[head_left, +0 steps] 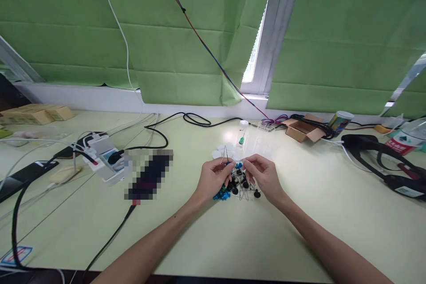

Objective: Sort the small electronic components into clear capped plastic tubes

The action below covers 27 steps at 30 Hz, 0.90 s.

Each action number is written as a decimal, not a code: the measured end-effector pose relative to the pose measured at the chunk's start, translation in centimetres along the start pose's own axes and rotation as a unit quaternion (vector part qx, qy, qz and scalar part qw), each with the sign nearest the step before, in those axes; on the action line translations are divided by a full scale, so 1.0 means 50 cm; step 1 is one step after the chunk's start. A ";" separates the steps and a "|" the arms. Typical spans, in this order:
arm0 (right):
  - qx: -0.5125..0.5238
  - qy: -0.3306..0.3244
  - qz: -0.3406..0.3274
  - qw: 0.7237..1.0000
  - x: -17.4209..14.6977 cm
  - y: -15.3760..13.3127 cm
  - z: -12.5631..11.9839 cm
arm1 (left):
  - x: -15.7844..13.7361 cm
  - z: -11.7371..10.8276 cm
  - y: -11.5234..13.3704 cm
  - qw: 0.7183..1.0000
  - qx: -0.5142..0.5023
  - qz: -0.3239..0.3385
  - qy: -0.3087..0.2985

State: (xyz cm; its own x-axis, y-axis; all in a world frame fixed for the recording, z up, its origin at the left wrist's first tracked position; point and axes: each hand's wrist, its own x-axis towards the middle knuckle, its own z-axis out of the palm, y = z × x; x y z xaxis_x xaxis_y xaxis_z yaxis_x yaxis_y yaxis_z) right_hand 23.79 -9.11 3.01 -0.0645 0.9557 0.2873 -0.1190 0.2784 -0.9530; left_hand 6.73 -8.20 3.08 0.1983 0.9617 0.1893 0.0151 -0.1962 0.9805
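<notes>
My left hand (215, 176) is closed in a pinch on a small dark blue electronic component with thin wire leads (226, 151) that stick up above the fingers. Facing it, my right hand (262, 173) has its thumb and index finger together at a light blue component (238, 165), which seems held at the fingertips. Beneath both hands lies a loose pile of black disc components (245, 184) with long bent leads. More blue components (222, 195) lie at the pile's left, beside my left hand. A green component (241, 140) with upright leads is just beyond the hands.
Clear plastic containers (262, 145) and white lids (217, 154) sit behind the pile. To the left are a power strip (105, 159) and a pixelated dark device (149, 177) with a cable. An open cardboard box (301, 131) and black headgear (382, 164) are at right.
</notes>
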 end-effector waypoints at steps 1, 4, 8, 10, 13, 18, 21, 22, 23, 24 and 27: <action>-0.002 0.003 -0.001 1.000 0.001 -0.001 0.000 | 0.000 0.001 -0.001 1.000 0.003 0.004 -0.001; -0.003 0.009 -0.002 1.000 0.002 -0.003 0.001 | -0.001 0.003 -0.005 1.000 0.011 0.015 -0.005; -0.004 0.013 0.009 1.000 0.001 -0.004 0.001 | 0.000 0.004 -0.009 1.000 0.016 0.022 -0.008; -0.004 0.014 0.016 1.000 0.001 -0.003 0.001 | -0.001 0.003 -0.012 0.999 0.021 0.028 -0.009; -0.006 0.015 0.019 1.000 0.001 -0.001 0.000 | -0.002 0.003 -0.013 0.998 0.036 0.044 -0.011; 0.003 0.006 0.025 1.000 0.002 0.000 -0.001 | -0.005 0.005 -0.008 0.995 0.072 0.073 -0.009; 0.006 0.005 0.041 0.999 0.002 -0.004 0.000 | -0.006 0.005 -0.006 0.992 0.087 0.085 -0.017; 0.006 0.005 0.047 0.999 0.002 -0.005 0.001 | -0.006 0.004 -0.006 0.992 0.088 0.090 -0.019; 0.006 0.005 0.054 0.999 0.002 -0.005 0.001 | -0.007 0.004 -0.006 0.991 0.091 0.094 -0.021; 0.005 0.006 0.060 0.998 0.002 -0.005 0.002 | -0.007 0.003 -0.007 0.990 0.096 0.097 -0.022; -0.001 0.008 0.070 0.997 0.002 -0.002 0.003 | -0.008 0.003 -0.006 0.988 0.115 0.106 -0.021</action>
State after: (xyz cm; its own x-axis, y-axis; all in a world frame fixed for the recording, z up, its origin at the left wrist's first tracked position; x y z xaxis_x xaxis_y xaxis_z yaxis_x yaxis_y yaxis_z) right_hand 23.65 -9.07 3.15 -0.0642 0.9868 0.1489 -0.1087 0.1414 -0.9840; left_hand 6.78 -8.53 2.70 0.2605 0.8868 0.3816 0.1898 -0.4346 0.8804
